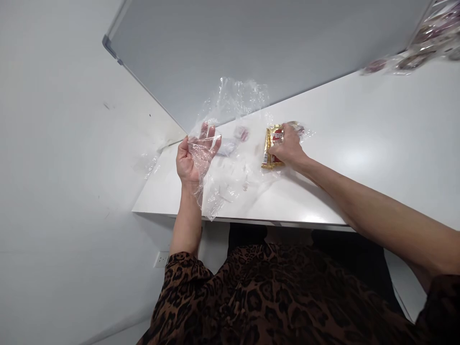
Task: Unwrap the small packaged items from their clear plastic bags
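Observation:
My left hand [197, 155] is raised at the table's left end, holding a clear plastic bag [239, 98]. Its thumb grips the film at one side, while the other fingers spread behind or inside it; I cannot tell which. The crinkled bag stretches across toward my right hand [290, 146]. That hand is closed around gold-and-red foil packets [267, 155], which seem to be a small stack with printed lettering. Clear film shows around the packets, but whether they sit inside the bag is hard to see. Through the plastic, a small reddish item [242, 133] shows blurred on the table.
The white table [377, 143] runs off to the right, its front edge close to my body. A grey board [251, 43] stands along the back, with a wall [72, 143] on the left. Several plastic-wrapped items [417, 58] lie at the far right.

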A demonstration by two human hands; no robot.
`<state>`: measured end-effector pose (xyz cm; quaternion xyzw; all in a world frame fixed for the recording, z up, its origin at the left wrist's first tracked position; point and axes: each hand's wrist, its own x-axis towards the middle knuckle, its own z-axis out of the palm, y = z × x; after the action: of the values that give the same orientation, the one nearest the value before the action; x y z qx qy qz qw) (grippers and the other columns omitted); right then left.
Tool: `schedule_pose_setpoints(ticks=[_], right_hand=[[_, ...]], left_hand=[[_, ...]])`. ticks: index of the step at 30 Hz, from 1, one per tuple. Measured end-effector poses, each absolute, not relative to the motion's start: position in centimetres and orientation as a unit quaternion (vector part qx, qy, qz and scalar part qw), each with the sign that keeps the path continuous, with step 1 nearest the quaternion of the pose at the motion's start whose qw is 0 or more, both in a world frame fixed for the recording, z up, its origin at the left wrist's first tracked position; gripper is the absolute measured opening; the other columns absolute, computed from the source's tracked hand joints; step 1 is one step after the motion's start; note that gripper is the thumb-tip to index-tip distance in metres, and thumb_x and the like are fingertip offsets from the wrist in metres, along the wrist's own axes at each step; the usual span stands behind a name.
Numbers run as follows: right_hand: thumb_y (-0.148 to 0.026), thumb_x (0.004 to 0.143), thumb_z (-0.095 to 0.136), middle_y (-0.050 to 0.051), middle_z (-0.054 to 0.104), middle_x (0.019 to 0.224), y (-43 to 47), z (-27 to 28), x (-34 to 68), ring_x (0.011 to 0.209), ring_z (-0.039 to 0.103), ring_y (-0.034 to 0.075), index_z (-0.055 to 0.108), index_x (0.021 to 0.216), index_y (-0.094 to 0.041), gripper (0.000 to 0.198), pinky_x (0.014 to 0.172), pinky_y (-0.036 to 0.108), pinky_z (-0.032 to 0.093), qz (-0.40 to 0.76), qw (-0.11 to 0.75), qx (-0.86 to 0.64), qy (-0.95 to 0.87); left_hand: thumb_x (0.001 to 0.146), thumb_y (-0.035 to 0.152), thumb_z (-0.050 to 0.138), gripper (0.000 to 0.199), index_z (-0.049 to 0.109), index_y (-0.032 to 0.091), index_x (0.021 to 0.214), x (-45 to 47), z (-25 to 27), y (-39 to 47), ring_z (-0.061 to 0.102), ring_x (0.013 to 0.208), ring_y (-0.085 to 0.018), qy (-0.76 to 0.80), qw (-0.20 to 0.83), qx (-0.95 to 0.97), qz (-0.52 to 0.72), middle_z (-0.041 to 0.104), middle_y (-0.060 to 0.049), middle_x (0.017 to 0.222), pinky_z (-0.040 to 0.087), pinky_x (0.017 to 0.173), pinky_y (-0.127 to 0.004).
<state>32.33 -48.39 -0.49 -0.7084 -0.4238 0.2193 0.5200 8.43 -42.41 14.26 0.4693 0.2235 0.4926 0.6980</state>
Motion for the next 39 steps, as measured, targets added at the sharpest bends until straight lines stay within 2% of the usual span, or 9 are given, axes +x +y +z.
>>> schedule_pose_setpoints(ticks=[3,6,10,13,18,23,26,33,39], right_hand=[[-0.033,0.08,0.071,0.022,0.038,0.159,-48.1,-0.9,32.7,0.146,0.036,0.044,0.039,0.156,-0.021,0.083,0.115,0.065,0.038,0.162,0.49,-0.754,-0.406],[-0.044,0.087,0.065,0.023,0.038,0.159,-48.3,-0.7,32.5,0.148,0.033,0.045,0.042,0.155,-0.021,0.075,0.115,0.067,0.036,0.152,0.467,-0.749,-0.445],[-0.055,0.083,0.072,0.024,0.037,0.163,-49.2,0.3,31.5,0.15,0.028,0.051,0.045,0.156,-0.019,0.086,0.118,0.071,0.03,0.147,0.379,-0.741,-0.535],[-0.044,0.08,0.072,0.021,0.041,0.162,-49.5,1.0,31.1,0.149,0.032,0.05,0.049,0.153,-0.021,0.08,0.118,0.071,0.031,0.164,0.329,-0.74,-0.563],[-0.032,0.083,0.069,0.02,0.046,0.157,-49.3,1.1,32.3,0.146,0.036,0.048,0.063,0.138,-0.02,0.056,0.117,0.07,0.034,0.165,0.347,-0.749,-0.54],[-0.022,0.086,0.068,0.023,0.064,0.132,-49.2,1.3,33.8,0.134,0.049,0.047,0.075,0.106,-0.016,0.022,0.11,0.069,0.043,0.192,0.298,-0.772,-0.528],[-0.017,0.087,0.061,0.021,0.07,0.122,-49.4,1.7,34.7,0.127,0.058,0.045,0.076,0.097,-0.015,0.018,0.105,0.064,0.049,0.198,0.288,-0.779,-0.521],[-0.014,0.089,0.057,0.017,0.071,0.135,-49.9,2.3,37.0,0.132,0.061,0.039,0.076,0.119,-0.015,0.036,0.113,0.058,0.05,0.186,0.331,-0.782,-0.494],[-0.045,0.094,0.069,0.013,0.062,0.151,-50.6,1.4,32.5,0.145,0.049,0.04,0.073,0.129,-0.024,0.042,0.119,0.067,0.039,0.222,0.357,-0.572,-0.705]], left_hand=[[0.103,0.031,0.052,0.018,0.068,0.022,0.107,8.2,14.3,-42.4,0.055,0.149,-0.034,0.225,0.694,0.466,0.5,0.066,-0.008,0.146,0.051,0.119,-0.06],[0.104,0.031,0.052,0.019,0.068,0.023,0.11,8.1,14.7,-42.7,0.054,0.15,-0.034,0.227,0.684,0.472,0.508,0.066,-0.008,0.147,0.05,0.12,-0.06],[0.104,0.032,0.05,0.021,0.068,0.023,0.11,8.0,15.1,-43.2,0.053,0.151,-0.034,0.232,0.672,0.487,0.507,0.067,-0.009,0.146,0.05,0.119,-0.061],[0.105,0.032,0.049,0.022,0.069,0.023,0.107,7.7,15.3,-43.3,0.054,0.15,-0.034,0.235,0.663,0.496,0.508,0.069,-0.009,0.143,0.052,0.118,-0.061],[0.104,0.033,0.052,0.021,0.067,0.022,0.094,6.0,15.1,-42.7,0.058,0.147,-0.032,0.26,0.64,0.496,0.526,0.072,-0.007,0.137,0.055,0.116,-0.058],[0.1,0.029,0.055,0.026,0.059,0.021,0.076,2.5,13.2,-41.9,0.068,0.134,-0.028,0.274,0.658,0.444,0.543,0.077,-0.008,0.127,0.059,0.111,-0.053],[0.098,0.027,0.057,0.024,0.06,0.021,0.075,-0.4,11.1,-41.6,0.076,0.119,-0.026,0.301,0.661,0.398,0.561,0.079,-0.01,0.12,0.064,0.102,-0.049],[0.098,0.021,0.053,0.019,0.058,0.019,0.08,-6.1,6.6,-41.9,0.08,0.085,-0.018,0.483,0.599,0.252,0.587,0.08,-0.01,0.093,0.067,0.08,-0.031],[0.091,0.016,0.068,0.014,0.055,0.019,0.086,-8.4,3.8,-43.2,0.075,0.065,-0.014,0.553,0.515,0.308,0.578,0.078,-0.004,0.084,0.061,0.063,-0.025]])
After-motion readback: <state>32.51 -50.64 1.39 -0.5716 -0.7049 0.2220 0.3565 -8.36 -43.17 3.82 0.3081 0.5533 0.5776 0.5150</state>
